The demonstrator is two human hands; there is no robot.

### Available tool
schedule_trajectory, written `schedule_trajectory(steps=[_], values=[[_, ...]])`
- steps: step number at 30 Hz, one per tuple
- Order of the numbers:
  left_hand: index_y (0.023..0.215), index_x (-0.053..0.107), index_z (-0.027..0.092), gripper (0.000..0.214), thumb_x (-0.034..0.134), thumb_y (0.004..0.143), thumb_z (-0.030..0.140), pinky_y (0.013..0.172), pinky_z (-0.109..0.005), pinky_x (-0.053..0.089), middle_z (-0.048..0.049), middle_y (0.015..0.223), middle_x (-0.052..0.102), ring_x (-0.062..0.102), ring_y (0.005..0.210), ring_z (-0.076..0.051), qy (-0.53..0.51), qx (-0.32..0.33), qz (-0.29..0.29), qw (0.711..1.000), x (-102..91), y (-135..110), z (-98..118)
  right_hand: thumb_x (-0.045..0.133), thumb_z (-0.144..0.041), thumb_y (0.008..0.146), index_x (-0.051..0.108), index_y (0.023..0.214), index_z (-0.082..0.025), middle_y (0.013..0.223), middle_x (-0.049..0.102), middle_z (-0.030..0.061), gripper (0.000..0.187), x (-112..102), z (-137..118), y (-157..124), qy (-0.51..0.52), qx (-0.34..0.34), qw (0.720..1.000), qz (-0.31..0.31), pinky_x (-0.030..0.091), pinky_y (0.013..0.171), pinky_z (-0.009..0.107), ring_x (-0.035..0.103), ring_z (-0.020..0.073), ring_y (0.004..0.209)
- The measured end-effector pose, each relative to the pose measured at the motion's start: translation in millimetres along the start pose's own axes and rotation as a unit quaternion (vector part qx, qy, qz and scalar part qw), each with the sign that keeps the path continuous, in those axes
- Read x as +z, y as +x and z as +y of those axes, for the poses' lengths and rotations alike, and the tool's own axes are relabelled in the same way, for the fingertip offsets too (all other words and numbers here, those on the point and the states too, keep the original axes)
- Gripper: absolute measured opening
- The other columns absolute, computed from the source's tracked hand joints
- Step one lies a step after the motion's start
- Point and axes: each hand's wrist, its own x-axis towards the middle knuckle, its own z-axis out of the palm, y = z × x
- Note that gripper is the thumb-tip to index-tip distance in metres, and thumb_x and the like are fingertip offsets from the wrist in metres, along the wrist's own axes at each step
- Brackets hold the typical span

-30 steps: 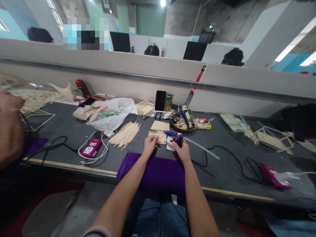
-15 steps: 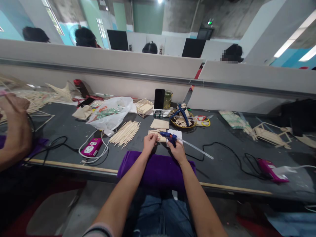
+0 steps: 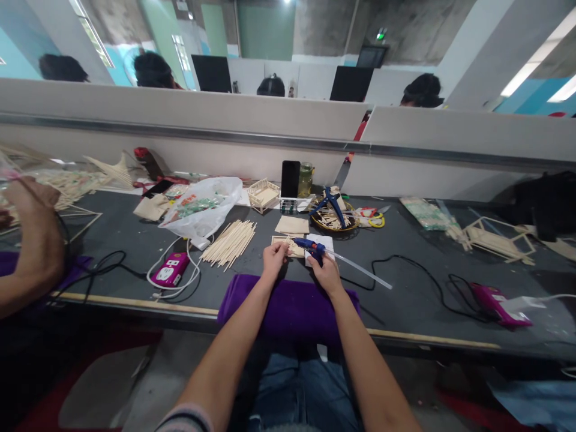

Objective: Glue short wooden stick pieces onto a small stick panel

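Note:
In my right hand is a blue glue gun, its nozzle pointing left and a long clear glue stick coming out of its back. My left hand is closed in a pinch at the nozzle, on what looks like a small wooden stick; the fingers partly hide it. Just beyond the fingertips lies a small wooden frame on the table. A white paper is under the glue gun. Both forearms rest across a rolled purple towel.
Left are loose wooden sticks, a plastic bag and a magenta power strip. Behind stand a wooden model, a phone, a jar and a basket. Scissors lie right. A co-worker's arm is far left.
The view has shifted slightly, so the table things sit a little further right. Both hands keep their hold, with the glue gun's nozzle still beside my left fingertips.

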Motion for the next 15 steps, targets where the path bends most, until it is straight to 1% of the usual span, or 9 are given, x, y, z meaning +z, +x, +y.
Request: schedule_trajectory(steps=[3,7,10,12,15], values=[[0.066,0.064,0.012,0.04,0.061,0.07,0.052,0.034,-0.018,0.029,-0.0039,0.059,0.066,0.042,0.035,-0.006,0.003,0.001,-0.003,1.0,0.8,0.2,-0.2,0.05,-0.044,0.082,0.068,0.096,-0.02,0.094,0.072,0.0085,0.033,-0.1,0.7,0.0,-0.002,-0.004,1.0,-0.001,0.049,0.086,0.036,0.065,0.0253,0.093],[0.066,0.064,0.012,0.039,0.061,0.07,0.051,0.035,-0.018,0.03,-0.0039,0.059,0.066,0.043,0.035,-0.006,0.005,0.005,-0.002,1.0,0.7,1.3,-2.3,0.049,-0.045,0.082,0.067,0.101,-0.02,0.099,0.071,0.0099,0.036,1.2,1.5,0.3,-0.006,-0.017,1.0,-0.006,0.048,0.088,0.037,0.064,0.0266,0.097],[0.069,0.065,0.012,0.039,0.059,0.072,0.051,0.036,-0.018,0.031,-0.0037,0.06,0.066,0.043,0.036,-0.006,0.003,0.006,0.006,1.0,0.1,2.0,-3.5,0.049,-0.046,0.082,0.068,0.099,-0.019,0.097,0.072,0.0106,0.036,2.2,2.7,0.0,-0.015,-0.015,1.0,-0.01,0.049,0.086,0.038,0.065,0.0272,0.095],[0.07,0.065,0.012,0.039,0.059,0.072,0.051,0.037,-0.018,0.031,-0.0036,0.06,0.066,0.043,0.036,-0.006,0.002,0.005,0.011,1.0,0.0,2.2,-3.5,0.05,-0.046,0.082,0.068,0.097,-0.019,0.095,0.072,0.0101,0.036,2.6,3.3,-0.4,-0.017,-0.014,1.0,-0.009,0.049,0.086,0.038,0.065,0.0268,0.093],[0.07,0.065,0.013,0.038,0.06,0.072,0.051,0.036,-0.018,0.031,-0.0033,0.059,0.066,0.043,0.036,-0.006,0.002,0.004,0.009,1.0,0.3,1.8,-3.0,0.05,-0.046,0.082,0.068,0.098,-0.02,0.097,0.072,0.009,0.035,2.9,3.3,-0.6,-0.013,-0.02,1.0,-0.004,0.049,0.086,0.037,0.064,0.026,0.095]])
